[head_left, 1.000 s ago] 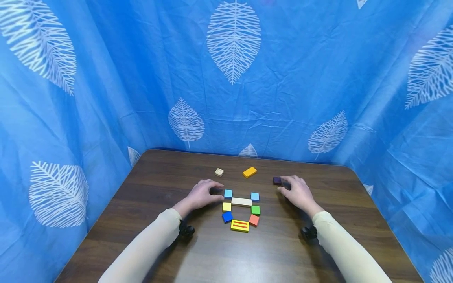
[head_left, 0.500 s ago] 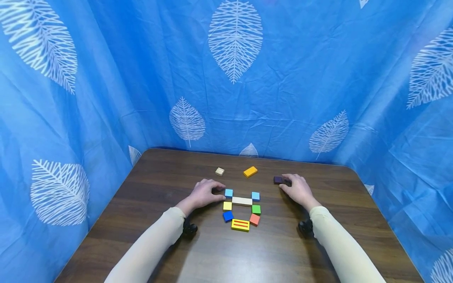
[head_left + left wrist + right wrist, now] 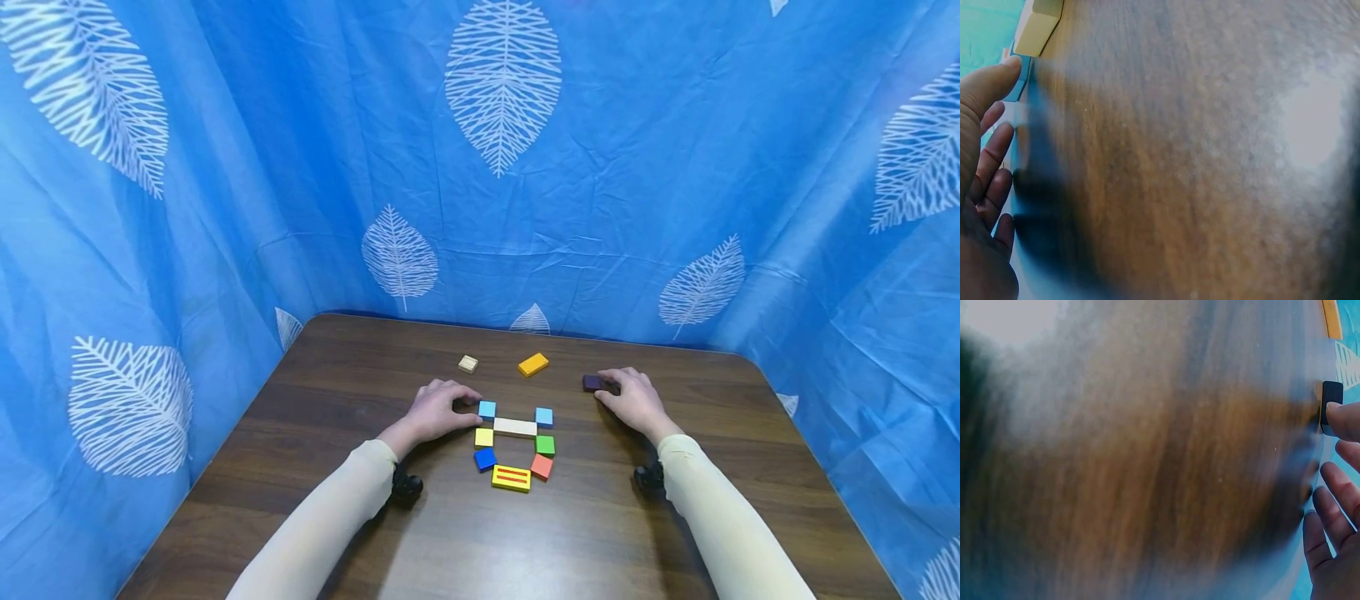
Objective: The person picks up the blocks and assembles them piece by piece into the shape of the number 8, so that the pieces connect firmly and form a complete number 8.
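My left hand [image 3: 437, 410] lies left of a light blue block [image 3: 487, 410], thumb and index finger apart at its left edge. Its thumb [image 3: 997, 81] overlaps that block in the left wrist view; contact is unclear. My right hand [image 3: 633, 403] reaches the right end of a dark purple block [image 3: 592, 383]. In the right wrist view the thumb [image 3: 1347, 419] covers part of the dark block [image 3: 1331, 403], while the other fingers are spread loosely. Close to the left thumb lies a pale yellow block [image 3: 484, 438], below the light blue one.
Between the hands, a cream bar [image 3: 515, 427], another light blue block [image 3: 543, 417], green [image 3: 544, 447], coral [image 3: 542, 467] and blue [image 3: 485, 459] blocks and a red-striped yellow block [image 3: 512, 478] form an outline. Farther back lie a small beige block [image 3: 468, 364] and an orange block [image 3: 533, 365].
My left hand has edged right toward the light blue block. The right thumb has come slightly closer to the dark block. The view has shifted a little; the blocks look unmoved.
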